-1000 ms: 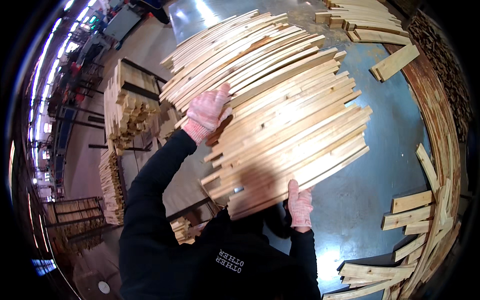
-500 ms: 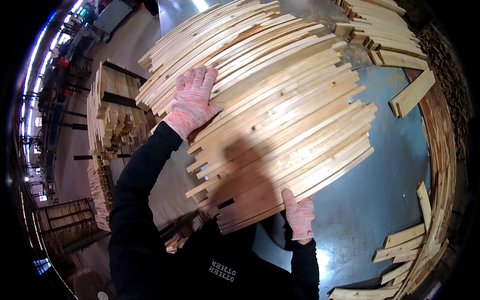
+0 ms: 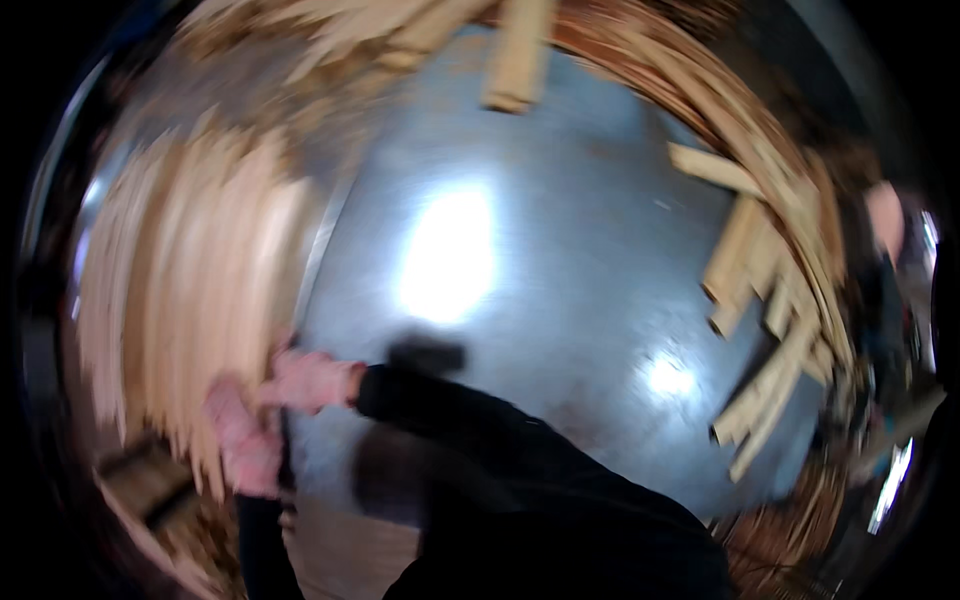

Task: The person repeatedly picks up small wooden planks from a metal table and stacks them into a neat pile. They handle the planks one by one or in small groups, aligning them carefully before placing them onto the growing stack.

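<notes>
A bundle of pale wooden strips (image 3: 200, 290) lies side by side at the left of the metal table; motion blurs it. My left hand (image 3: 245, 440), in a pink-and-white knit glove, is at the near right corner of the strips, over their ends. Just beside it, my right hand (image 3: 312, 382), gloved alike, reaches across from the right and touches the strips' right edge. The two hands nearly meet. Smearing hides how the fingers of each are bent and whether they grip a strip.
The grey metal table (image 3: 560, 250) stretches to the right of the strips. Loose boards (image 3: 750, 260) lie along its right side, beside a curved brown rim (image 3: 700, 85). One short board (image 3: 520, 55) juts in from the far edge. More strips (image 3: 350, 30) lie at the far left.
My view has swung to the right, so the strips now appear at the left. My left hand has come from the strips' far left end to their near corner, close to my right hand.
</notes>
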Demonstrator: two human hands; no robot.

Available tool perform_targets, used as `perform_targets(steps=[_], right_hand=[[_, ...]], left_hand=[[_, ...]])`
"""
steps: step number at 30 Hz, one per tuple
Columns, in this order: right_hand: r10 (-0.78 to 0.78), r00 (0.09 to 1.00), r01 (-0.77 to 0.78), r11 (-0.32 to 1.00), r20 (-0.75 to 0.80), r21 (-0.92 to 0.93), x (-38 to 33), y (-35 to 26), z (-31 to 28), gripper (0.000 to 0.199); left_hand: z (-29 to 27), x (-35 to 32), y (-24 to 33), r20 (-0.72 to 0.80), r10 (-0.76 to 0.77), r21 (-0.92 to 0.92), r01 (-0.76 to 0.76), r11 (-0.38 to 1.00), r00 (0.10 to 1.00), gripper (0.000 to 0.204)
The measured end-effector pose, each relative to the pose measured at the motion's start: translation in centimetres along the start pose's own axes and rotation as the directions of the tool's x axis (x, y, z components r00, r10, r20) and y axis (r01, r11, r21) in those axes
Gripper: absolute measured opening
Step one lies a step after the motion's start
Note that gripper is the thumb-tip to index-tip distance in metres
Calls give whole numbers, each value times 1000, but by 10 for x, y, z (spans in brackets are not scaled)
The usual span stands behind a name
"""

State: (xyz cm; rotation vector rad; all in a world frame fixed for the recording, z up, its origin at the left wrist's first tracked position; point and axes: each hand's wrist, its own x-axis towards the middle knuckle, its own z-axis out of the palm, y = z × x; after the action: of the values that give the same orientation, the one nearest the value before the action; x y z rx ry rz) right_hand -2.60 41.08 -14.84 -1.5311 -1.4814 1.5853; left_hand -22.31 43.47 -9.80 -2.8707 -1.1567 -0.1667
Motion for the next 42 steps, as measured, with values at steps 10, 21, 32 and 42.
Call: perform_targets(steps=[10, 21, 32, 42], right_hand=[[13, 145, -790, 603, -989, -108, -463, 191, -315, 65], [35, 99, -968, 236, -994, -88, -663, 322, -556, 88], [-289, 295, -562, 718, -911, -410, -604, 418, -399, 37], [323, 522, -754, 607, -790, -250, -687, 261, -68, 74]], left_hand=[[2, 36, 109, -60, 114, -130, -121, 984, 992, 86], [51, 25, 595, 129, 462, -332, -401, 854, 877, 79], [89, 24, 632, -128, 306, -358, -332, 873, 943, 73], [54, -38, 661, 314, -111, -572, 281, 771, 943, 87]])
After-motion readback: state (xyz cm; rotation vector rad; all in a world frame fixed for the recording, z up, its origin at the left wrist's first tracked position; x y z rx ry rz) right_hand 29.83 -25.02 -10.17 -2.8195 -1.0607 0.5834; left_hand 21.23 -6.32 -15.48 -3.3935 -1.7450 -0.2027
